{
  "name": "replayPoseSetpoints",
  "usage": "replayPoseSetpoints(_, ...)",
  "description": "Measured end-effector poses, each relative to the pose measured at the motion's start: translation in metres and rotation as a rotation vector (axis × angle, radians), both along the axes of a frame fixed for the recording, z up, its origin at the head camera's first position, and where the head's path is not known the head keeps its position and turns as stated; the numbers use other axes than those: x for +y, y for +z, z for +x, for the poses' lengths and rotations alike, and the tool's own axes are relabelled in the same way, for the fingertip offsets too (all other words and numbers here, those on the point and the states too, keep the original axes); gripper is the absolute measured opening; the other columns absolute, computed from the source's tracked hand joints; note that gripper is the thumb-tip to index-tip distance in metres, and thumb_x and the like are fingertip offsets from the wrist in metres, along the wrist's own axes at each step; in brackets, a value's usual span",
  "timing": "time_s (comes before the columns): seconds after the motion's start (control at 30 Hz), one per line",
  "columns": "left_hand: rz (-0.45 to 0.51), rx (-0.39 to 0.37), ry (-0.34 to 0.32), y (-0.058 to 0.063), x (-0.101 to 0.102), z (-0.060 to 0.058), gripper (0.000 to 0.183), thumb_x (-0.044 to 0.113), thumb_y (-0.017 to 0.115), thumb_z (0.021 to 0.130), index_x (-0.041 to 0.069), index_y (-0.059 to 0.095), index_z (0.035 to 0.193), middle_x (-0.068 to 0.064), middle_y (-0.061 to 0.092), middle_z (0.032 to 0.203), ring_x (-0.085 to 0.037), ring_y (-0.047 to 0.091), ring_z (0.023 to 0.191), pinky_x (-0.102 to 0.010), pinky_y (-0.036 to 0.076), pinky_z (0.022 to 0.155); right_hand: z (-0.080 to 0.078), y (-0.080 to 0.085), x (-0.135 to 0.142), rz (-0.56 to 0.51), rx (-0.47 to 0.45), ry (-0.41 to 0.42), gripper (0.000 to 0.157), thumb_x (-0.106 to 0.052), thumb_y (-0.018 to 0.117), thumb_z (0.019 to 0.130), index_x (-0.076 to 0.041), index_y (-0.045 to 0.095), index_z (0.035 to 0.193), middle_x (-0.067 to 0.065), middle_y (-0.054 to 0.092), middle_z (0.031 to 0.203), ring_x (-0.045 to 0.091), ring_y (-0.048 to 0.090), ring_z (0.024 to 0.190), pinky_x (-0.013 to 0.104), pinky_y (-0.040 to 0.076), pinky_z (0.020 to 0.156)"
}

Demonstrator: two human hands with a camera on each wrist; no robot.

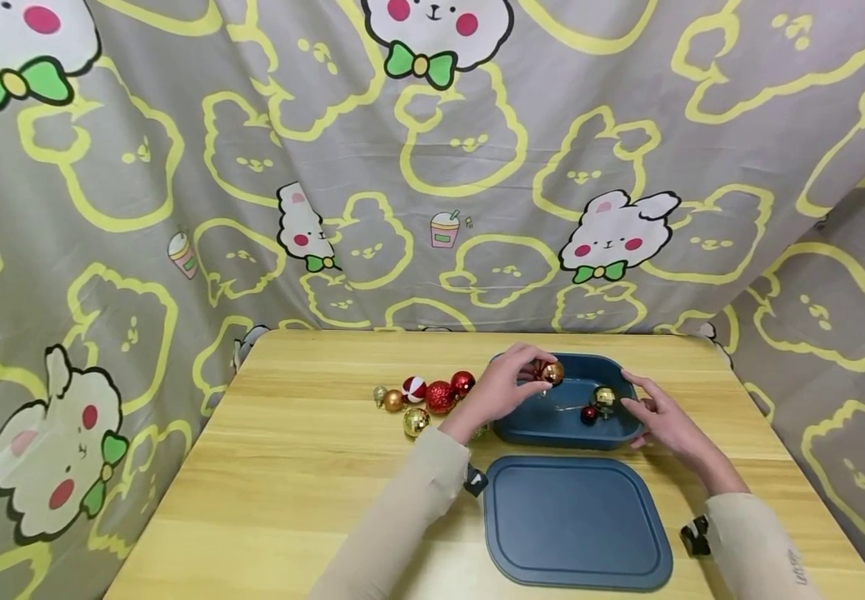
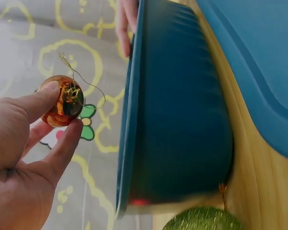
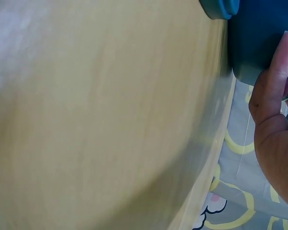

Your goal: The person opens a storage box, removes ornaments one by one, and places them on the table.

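Between thumb and fingers, my left hand point(image 1: 503, 385) pinches a shiny copper-orange Christmas ball point(image 1: 552, 373) over the left part of a dark blue box point(image 1: 545, 442). A thin gold loop hangs off the ball's cap in the left wrist view, where the ball point(image 2: 63, 108) is clear of the box wall point(image 2: 182, 100). Inside the box lie a gold mirrored ball point(image 1: 603, 397) and a small red ball point(image 1: 588, 414). My right hand point(image 1: 661, 423) holds the box's right end at the rim; in the right wrist view its thumb lies along the outer wall point(image 3: 252, 45).
Left of the box sit several ornaments, among them a red glitter ball point(image 1: 441, 397), a red-and-white ball point(image 1: 413, 389) and a gold mirrored ball point(image 1: 416, 422). A green glitter ball point(image 2: 201, 221) is close beside the box. A flat blue lid point(image 1: 578, 525) lies in front of it.
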State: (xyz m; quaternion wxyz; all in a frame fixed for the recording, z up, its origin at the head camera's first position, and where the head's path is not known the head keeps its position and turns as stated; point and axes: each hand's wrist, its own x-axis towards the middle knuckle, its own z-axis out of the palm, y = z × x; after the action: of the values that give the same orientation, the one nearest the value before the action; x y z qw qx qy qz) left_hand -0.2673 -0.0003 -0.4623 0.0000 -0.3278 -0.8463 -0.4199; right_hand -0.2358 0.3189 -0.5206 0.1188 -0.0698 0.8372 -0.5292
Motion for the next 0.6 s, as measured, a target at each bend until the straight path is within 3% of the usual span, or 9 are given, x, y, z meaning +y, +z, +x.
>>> replayPoseSetpoints(0.2, 0.032, -0.015, 0.022, 0.004, -0.015, 0.007, 0.037, 0.023, 0.068, 0.101, 0.024, 0.062, 0.137, 0.002, 0.059, 0.133, -0.014, 0.063, 0.118, -0.024, 0.054, 0.104, -0.003, -0.001, 0.001, 0.006, 0.004, 0.011, 0.069, -0.033, 0.047, 0.112, -0.016, 0.011, 0.168, 0.047, 0.042, 0.137, 0.033, 0.067, 0.066, 0.042, 0.064, 0.066)
replayPoseSetpoints(0.4, 0.043, -0.001, 0.032, 0.002, -0.036, 0.017, 0.037, 0.025, 0.069, 0.100, 0.025, 0.063, 0.136, 0.001, 0.059, 0.133, -0.015, 0.064, 0.117, -0.030, 0.056, 0.103, -0.001, -0.001, 0.002, 0.013, -0.009, 0.000, 0.069, -0.032, 0.047, 0.112, -0.016, 0.010, 0.168, 0.045, 0.045, 0.133, 0.033, 0.066, 0.066, 0.042, 0.064, 0.066)
replayPoseSetpoints(0.5, 0.064, -0.018, 0.043, 0.001, -0.047, 0.021, 0.037, 0.025, 0.069, 0.100, 0.025, 0.063, 0.136, 0.001, 0.059, 0.134, -0.017, 0.065, 0.115, -0.033, 0.057, 0.103, 0.001, -0.001, 0.003, 0.012, -0.006, -0.004, 0.069, -0.032, 0.047, 0.112, -0.016, 0.010, 0.168, 0.046, 0.041, 0.139, 0.033, 0.066, 0.066, 0.042, 0.064, 0.065)
replayPoseSetpoints(0.6, 0.083, -0.031, 0.060, 0.000, -0.056, 0.023, 0.036, 0.023, 0.069, 0.100, 0.024, 0.064, 0.136, 0.001, 0.058, 0.135, -0.018, 0.065, 0.112, -0.032, 0.058, 0.101, 0.001, 0.000, 0.002, 0.007, -0.002, 0.000, 0.069, -0.033, 0.047, 0.112, -0.017, 0.011, 0.168, 0.047, 0.040, 0.140, 0.033, 0.067, 0.066, 0.042, 0.064, 0.066)
